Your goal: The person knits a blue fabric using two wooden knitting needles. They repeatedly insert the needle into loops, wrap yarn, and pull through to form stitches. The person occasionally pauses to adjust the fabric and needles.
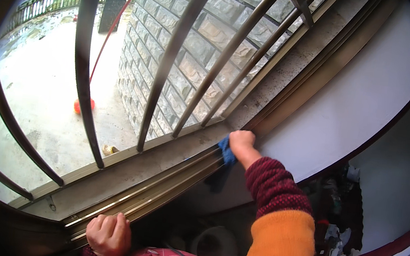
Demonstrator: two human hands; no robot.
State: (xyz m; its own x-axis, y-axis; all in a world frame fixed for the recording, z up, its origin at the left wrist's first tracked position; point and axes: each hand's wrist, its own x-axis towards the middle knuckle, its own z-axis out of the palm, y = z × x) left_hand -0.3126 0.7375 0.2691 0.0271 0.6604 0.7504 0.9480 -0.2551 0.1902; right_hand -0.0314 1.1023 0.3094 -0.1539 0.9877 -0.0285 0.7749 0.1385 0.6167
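Observation:
My right hand (242,143) grips a blue cloth (228,153) at the far corner of the metal window track (169,179). Part of the cloth hangs below the fingers, over the track's inner edge. Near the other end of the track, my left hand (111,233) rests on the frame with its fingers curled. Nothing shows in that hand, though its palm side is hidden. Long grooves run along the track between my hands. Beyond it lies a dusty sill ledge (106,190).
Metal window bars (167,59) rise beyond the sill. Outside stand a stone-faced wall (203,40) and a red-headed, long-handled tool (85,106). A white wall (343,109) borders the window on the right. Below are a round container (214,243) and cluttered items (337,234).

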